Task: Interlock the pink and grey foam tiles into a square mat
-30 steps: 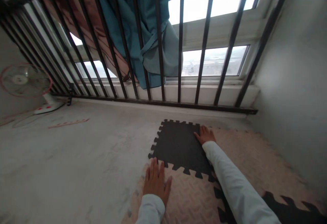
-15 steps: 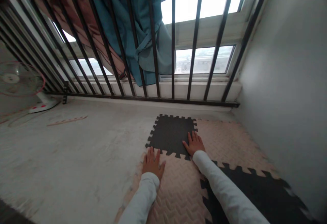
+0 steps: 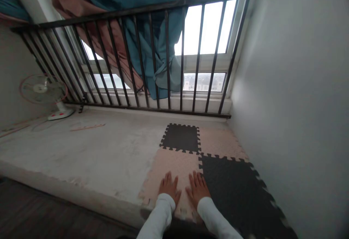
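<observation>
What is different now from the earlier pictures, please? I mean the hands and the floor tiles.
Both hands moved back toward the person: the left hand and right hand now lie flat, side by side, on the near beige foam tile, holding nothing. The far dark foam tile and the standing fan stayed in place.

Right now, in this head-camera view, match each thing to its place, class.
Things:
1 left hand
2 right hand
3 small fan
4 teal curtain

Places:
A hanging behind the black railing
B standing on the floor, left of the tiles
C flat on the beige foam tile, right beside the black foam tile
D flat on the beige foam tile, farther from the black foam tile

Pairs: 1-D, 2-C, 3-B, 4-A
</observation>
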A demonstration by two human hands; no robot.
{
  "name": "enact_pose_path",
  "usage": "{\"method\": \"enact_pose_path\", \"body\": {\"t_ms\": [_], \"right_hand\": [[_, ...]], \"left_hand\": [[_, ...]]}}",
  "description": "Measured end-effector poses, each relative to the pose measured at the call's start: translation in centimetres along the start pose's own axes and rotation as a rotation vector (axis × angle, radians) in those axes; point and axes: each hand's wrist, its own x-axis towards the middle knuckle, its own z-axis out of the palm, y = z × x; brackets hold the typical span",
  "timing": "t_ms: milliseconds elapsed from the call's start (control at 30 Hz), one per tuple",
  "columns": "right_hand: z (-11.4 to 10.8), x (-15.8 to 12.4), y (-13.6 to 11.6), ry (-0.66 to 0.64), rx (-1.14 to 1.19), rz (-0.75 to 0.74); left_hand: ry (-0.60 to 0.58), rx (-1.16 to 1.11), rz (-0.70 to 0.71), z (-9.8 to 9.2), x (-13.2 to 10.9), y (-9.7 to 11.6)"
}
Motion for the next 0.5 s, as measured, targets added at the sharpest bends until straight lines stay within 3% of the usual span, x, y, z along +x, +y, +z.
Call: {"method": "enact_pose_path", "body": {"t_ms": [200,300,400,500], "right_hand": [[-0.1,-8.3,-0.4,-0.103,0.067,-0.035],[0.1,-11.4,0.6,-0.062,0.124,-0.009],[0.1,-13.4,1.4,0.070,0.084,0.096],[-0.5,-13.9,1.7,0.101,-0.009,0.285]], "left_hand": [[-0.067,-0.050,0.117,-0.1,-6.6,0.8],[-0.080,-0.093,0.136,0.1,-8.8,1.0],[-0.049,-0.167,0.104,0.3,-10.0,0.9],[-0.007,-0.220,0.042,-0.1,-10.5,0.7]]}}
